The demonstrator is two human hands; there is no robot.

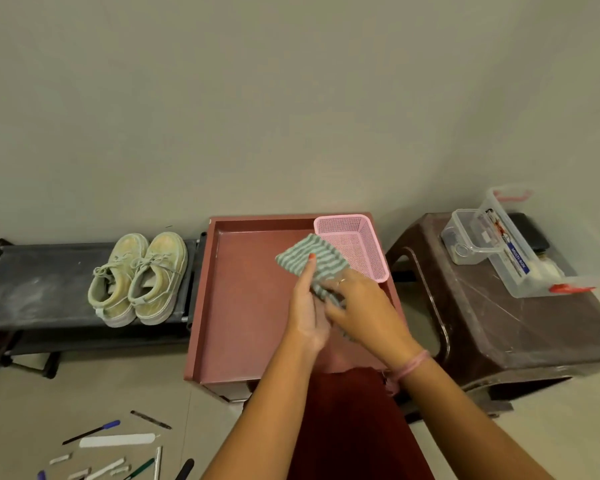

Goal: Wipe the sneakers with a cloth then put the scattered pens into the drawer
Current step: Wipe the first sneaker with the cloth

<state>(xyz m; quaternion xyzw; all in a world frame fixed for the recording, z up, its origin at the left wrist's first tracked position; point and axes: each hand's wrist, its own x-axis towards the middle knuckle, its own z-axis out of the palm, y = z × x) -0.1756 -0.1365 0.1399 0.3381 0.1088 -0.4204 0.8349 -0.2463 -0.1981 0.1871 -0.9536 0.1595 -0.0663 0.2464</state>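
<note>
Both hands, left (307, 306) and right (357, 303), grip green-striped fabric cloth (309, 259) over red plastic tray (243, 289); loose folds could snag pink mesh basket (361, 237).

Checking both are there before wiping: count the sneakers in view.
2. Left sneaker and right sneaker stand side by side on the dark rack, left of the red tray.

both hands (329, 303) together out front, fingers curled, pinching, forearms converging
</note>
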